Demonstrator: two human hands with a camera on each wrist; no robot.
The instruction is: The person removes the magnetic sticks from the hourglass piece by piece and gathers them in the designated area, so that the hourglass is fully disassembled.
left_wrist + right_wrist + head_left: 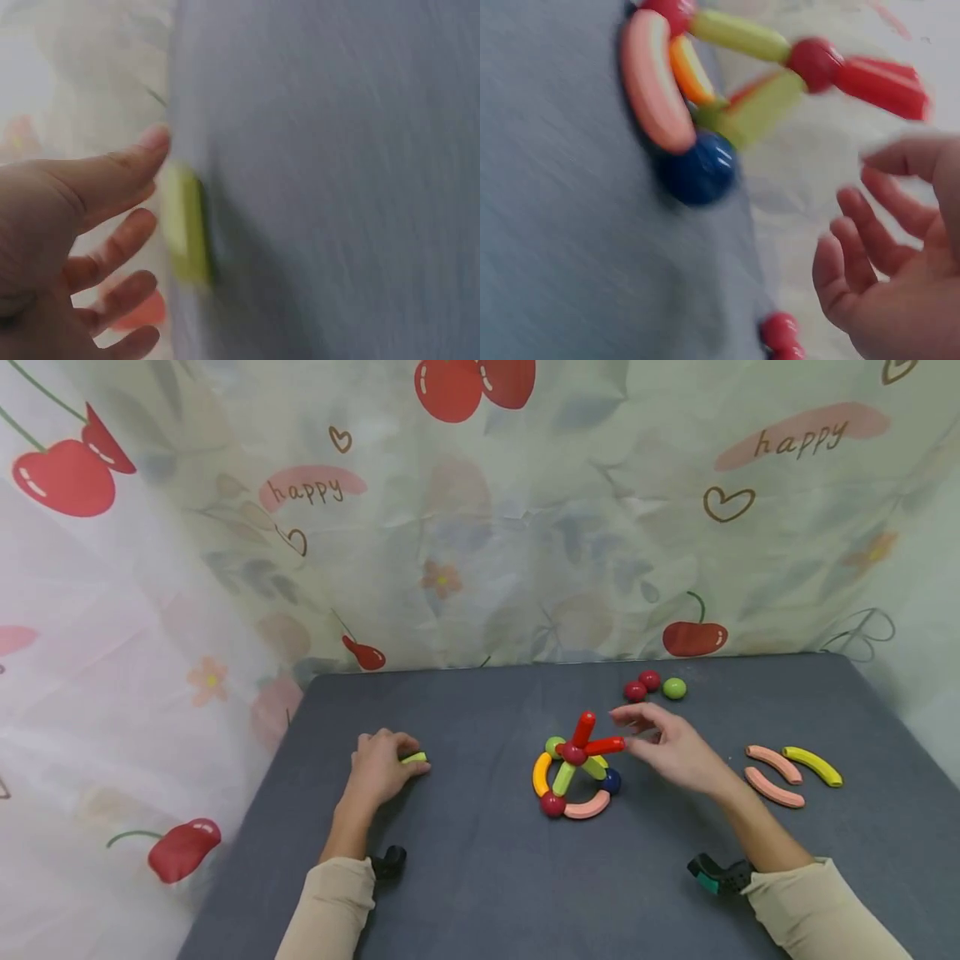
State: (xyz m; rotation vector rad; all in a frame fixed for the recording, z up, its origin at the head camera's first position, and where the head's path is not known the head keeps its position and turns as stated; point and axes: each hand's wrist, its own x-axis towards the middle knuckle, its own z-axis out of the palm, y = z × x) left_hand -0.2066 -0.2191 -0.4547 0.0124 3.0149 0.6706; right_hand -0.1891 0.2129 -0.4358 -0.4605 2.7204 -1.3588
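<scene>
My left hand (381,764) is at a short light green stick (415,758) on the left of the table. In the left wrist view the stick (187,225) lies beyond the fingertips, thumb and fingers apart. My right hand (671,747), fingers loosely bent, hovers just right of a ball-and-stick model. A red stick (606,746) on the model points towards it, and another red stick (584,727) rises from the same top red ball (574,753). Light green sticks (564,778) run down to a ring with an orange curved stick (542,774), a pink curved stick (587,807) and a blue ball (611,781).
Two red balls (635,692) and a green ball (674,688) lie near the table's back edge. Right of my right forearm are two pink curved sticks (774,787) and a yellow curved stick (813,767). A patterned cloth (525,543) hangs behind the dark table (480,877).
</scene>
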